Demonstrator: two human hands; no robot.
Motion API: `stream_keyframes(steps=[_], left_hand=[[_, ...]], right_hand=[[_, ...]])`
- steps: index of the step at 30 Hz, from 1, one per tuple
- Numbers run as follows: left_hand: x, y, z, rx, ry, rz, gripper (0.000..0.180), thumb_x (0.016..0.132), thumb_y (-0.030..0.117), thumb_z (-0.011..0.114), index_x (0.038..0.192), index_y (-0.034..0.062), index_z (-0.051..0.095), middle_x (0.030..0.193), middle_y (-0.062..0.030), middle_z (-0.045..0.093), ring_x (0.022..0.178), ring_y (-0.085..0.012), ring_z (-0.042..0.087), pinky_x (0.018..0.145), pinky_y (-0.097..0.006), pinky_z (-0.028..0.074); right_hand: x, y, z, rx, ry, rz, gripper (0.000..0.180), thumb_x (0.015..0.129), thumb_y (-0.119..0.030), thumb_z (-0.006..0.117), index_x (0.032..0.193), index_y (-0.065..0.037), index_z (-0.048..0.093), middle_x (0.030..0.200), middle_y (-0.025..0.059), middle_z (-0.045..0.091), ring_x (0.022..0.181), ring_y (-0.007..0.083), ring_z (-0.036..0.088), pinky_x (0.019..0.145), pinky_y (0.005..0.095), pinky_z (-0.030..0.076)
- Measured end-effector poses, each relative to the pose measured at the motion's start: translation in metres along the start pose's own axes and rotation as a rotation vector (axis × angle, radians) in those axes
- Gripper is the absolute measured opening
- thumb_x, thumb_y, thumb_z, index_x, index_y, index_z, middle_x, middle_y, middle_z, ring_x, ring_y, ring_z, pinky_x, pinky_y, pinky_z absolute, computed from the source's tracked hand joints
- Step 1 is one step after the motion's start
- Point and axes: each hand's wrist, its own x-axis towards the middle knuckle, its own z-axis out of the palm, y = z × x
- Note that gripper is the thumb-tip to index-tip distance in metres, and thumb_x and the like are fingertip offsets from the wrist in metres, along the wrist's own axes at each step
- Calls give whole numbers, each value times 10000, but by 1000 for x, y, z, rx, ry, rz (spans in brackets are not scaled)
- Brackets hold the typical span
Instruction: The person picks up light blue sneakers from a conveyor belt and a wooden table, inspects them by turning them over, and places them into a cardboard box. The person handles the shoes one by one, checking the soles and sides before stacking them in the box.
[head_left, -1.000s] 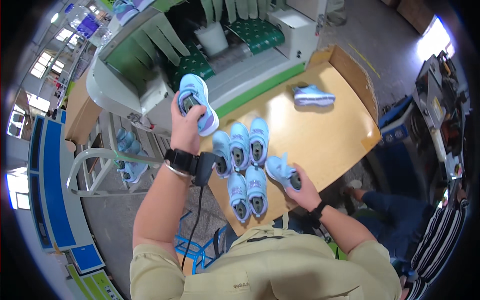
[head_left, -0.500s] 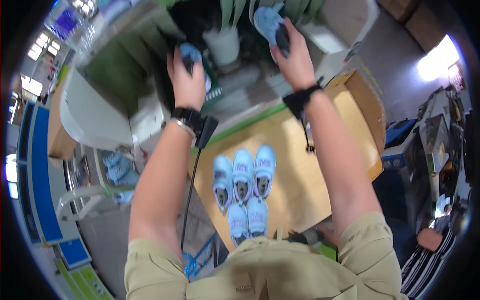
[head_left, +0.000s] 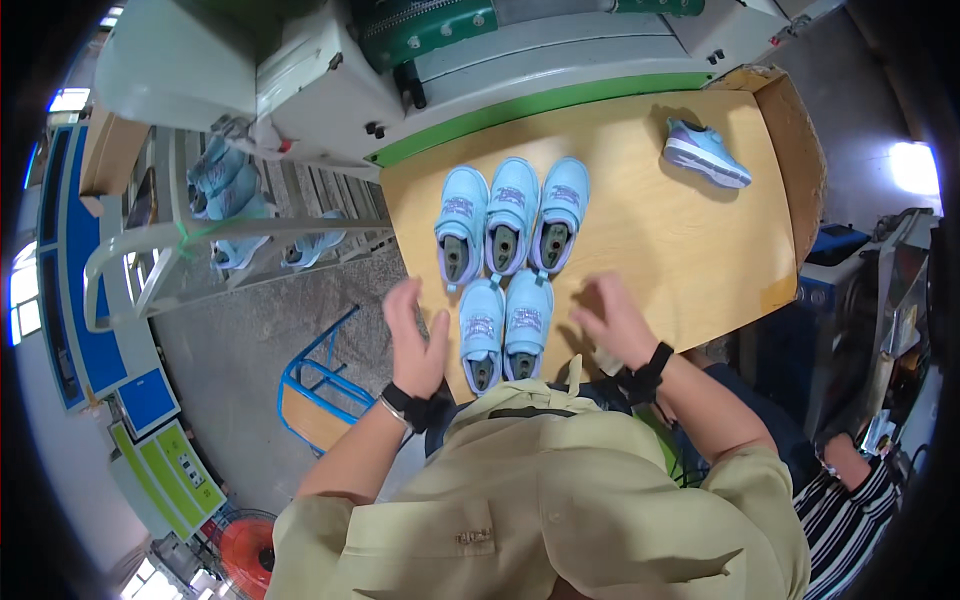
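Light blue children's shoes with strap fronts stand on a wooden tabletop [head_left: 660, 260] in two rows, heels toward me. Three make up the far row, the middle shoe [head_left: 510, 220] among them; two form the near row, with the near-left shoe [head_left: 481, 330] beside its neighbour [head_left: 526, 325]. My left hand [head_left: 416, 338] hovers left of the near row, empty, thumb apart from the fingers. On the other side, my right hand [head_left: 618, 318] is slightly blurred, its fingers loosely bent and apart, with nothing seen in it. Neither hand appears to touch a shoe.
A single shoe [head_left: 706, 152] lies tilted at the table's far right, by a cardboard edge [head_left: 792, 160]. Beyond the table stands a grey-and-green machine [head_left: 560, 60]. At left are a rack [head_left: 180, 240] with more shoes and a blue-framed stool [head_left: 325, 375]. Someone's striped sleeve [head_left: 850, 520] shows lower right.
Both hands have come back from the machine to either side of the near shoes. Each held a blue shoe there earlier; now both are empty. The view has tilted down toward the table.
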Motion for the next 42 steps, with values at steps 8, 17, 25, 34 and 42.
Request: stream_keyframes(steps=[8, 17, 25, 34, 42], left_hand=[[-63, -38, 54, 138, -314, 33, 1237, 747, 338, 844, 1543, -81, -6, 1504, -321, 245, 1411, -447, 287, 1184, -484, 246], [-42, -23, 20, -177, -498, -138, 945, 797, 56, 691, 1558, 29, 131, 1408, -203, 436, 1317, -292, 462, 1106, -372, 385], [-30, 61, -42, -1266, -546, -614, 747, 862, -10, 517, 1556, 88, 258, 1473, -146, 461, 1355, -283, 490, 1127, -425, 403], [169, 215, -70, -837, 84, 104, 705, 841, 127, 642, 1453, -4, 318, 1337, -188, 482, 1211, -287, 537, 1039, -360, 442], [296, 205, -33, -110, 469, 320, 771, 864, 148, 615, 1510, -37, 239, 1520, -309, 222, 1377, -456, 324, 1163, -426, 294]], right_hand=[[-38, -26, 81, 30, -83, -65, 1208, 712, -528, 849, 1469, 156, 203, 1445, 366, 340, 1396, 488, 323, 1169, 452, 305], [-43, -24, 80, 197, 33, 2, 928, 751, -259, 757, 1472, 83, 284, 1434, 324, 393, 1346, 455, 400, 1135, 459, 342], [-91, -12, -3, -189, 37, -338, 700, 771, -126, 733, 1405, -27, 454, 1309, 237, 574, 1167, 418, 569, 1037, 460, 445], [-85, -13, -9, 68, -28, -70, 737, 760, -164, 784, 1413, -46, 463, 1284, 194, 601, 1186, 377, 589, 1023, 417, 470], [-9, -126, -174, 198, 604, -281, 673, 811, -171, 791, 1401, -49, 492, 1279, 148, 609, 1197, 230, 601, 1007, 359, 472]])
